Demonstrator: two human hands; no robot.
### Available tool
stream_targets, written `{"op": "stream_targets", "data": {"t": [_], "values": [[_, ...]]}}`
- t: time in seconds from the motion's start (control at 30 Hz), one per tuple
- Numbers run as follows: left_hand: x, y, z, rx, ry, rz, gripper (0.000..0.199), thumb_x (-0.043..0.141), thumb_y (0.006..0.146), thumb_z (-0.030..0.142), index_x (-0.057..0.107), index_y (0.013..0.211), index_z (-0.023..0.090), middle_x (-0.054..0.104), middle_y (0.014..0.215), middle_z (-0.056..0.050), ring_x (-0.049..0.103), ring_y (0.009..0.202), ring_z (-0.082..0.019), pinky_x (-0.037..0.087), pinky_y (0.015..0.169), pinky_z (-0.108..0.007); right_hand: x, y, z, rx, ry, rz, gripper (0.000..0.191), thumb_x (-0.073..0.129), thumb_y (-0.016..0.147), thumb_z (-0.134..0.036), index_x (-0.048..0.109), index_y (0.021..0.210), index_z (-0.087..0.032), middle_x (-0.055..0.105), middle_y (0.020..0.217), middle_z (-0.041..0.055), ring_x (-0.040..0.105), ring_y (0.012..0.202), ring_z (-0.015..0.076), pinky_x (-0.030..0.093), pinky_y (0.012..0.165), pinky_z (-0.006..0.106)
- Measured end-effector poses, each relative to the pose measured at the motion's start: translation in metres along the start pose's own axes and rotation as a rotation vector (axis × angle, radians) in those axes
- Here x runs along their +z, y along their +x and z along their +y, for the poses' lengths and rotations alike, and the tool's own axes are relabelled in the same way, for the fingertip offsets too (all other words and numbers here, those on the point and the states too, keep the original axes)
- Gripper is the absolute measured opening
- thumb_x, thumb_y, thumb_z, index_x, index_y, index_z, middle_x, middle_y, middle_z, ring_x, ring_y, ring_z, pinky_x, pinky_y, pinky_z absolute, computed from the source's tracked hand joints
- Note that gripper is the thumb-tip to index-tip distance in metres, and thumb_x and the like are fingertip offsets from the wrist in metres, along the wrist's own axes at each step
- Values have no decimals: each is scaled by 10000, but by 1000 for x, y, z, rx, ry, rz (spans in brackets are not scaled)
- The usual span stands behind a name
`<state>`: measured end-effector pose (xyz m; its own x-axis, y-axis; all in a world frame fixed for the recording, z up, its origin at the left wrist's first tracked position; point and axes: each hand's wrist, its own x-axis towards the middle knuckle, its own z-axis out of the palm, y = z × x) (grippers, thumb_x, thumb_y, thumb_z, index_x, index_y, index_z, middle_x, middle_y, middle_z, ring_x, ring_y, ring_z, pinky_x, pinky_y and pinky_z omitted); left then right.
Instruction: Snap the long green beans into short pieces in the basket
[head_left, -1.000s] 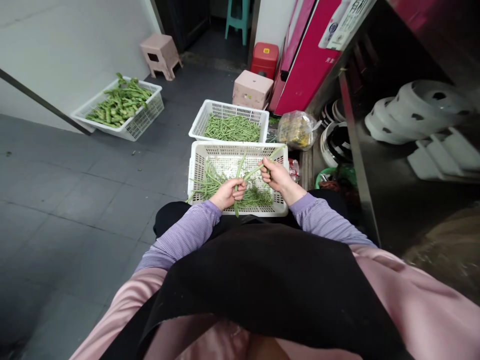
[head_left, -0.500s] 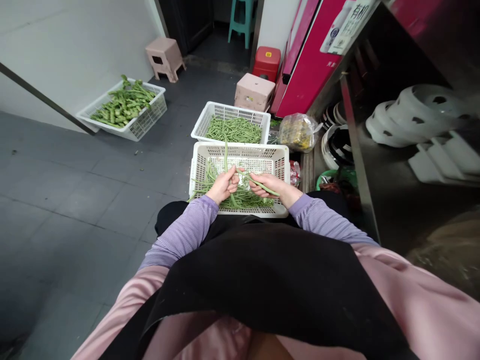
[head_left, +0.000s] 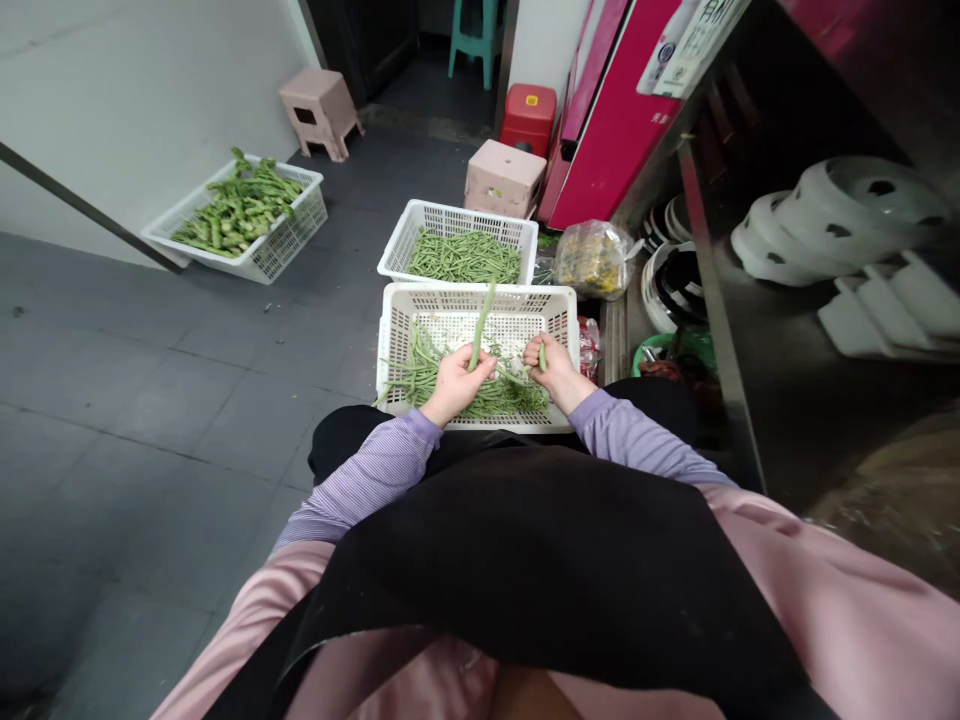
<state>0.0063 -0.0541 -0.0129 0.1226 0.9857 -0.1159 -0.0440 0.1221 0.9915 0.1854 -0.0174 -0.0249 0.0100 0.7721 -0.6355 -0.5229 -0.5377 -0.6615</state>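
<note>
My left hand (head_left: 457,380) is closed on a long green bean (head_left: 482,325) that points up and away from me. To its right, my right hand (head_left: 553,366) is closed around a short green bean piece (head_left: 542,356). Both hands are over the near white basket (head_left: 385,345), where loose green beans (head_left: 495,397) lie mostly along the near and left sides. Touching its far side is a second white basket (head_left: 397,243) with a pile of green beans (head_left: 465,257).
At the left, another white basket (head_left: 296,238) holds thicker green vegetables (head_left: 244,208). Beyond are pink stools (head_left: 504,178) and a red stool (head_left: 528,118). A plastic bag (head_left: 594,262) with yellow contents lies right of the baskets, beside a metal shelf (head_left: 720,330).
My hands have moved apart. The long bean in my left hand now tilts right, and a short piece shows in my right hand where a longer bean was.
</note>
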Motion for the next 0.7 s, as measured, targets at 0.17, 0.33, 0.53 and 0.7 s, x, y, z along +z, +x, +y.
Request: {"op": "stream_targets", "data": {"t": [0.17,0.33,0.53,0.7], "values": [[2,10,-13,-165,-71,-133,275,745,779,298,504,707,188,526,560,51,352,424,-59,263,467,-219,6,-3,13,357,-143,-175,355,395,1052,-421,421,764,-214,485,544,-25,444,417,103,380,378,183],[2,18,-29,63,407,51,274,687,779,152,470,618,199,457,600,22,490,650,-145,345,626,-242,33,-15,34,382,-226,-238,379,393,1060,-383,393,721,-212,295,456,-95,212,329,54,192,309,139],[-10,32,-38,-22,579,118,250,669,699,53,484,652,215,488,661,-5,531,711,-188,335,632,-255,26,-13,33,-47,-475,-133,257,652,928,-299,513,734,-204,378,438,-79,292,346,69,213,310,181],[-7,40,-38,-250,229,70,198,683,721,112,514,662,196,438,526,63,357,479,-99,315,538,-239,11,-8,29,-152,-411,-160,254,787,803,-296,558,782,-187,417,457,-89,352,375,69,305,366,203]]}}
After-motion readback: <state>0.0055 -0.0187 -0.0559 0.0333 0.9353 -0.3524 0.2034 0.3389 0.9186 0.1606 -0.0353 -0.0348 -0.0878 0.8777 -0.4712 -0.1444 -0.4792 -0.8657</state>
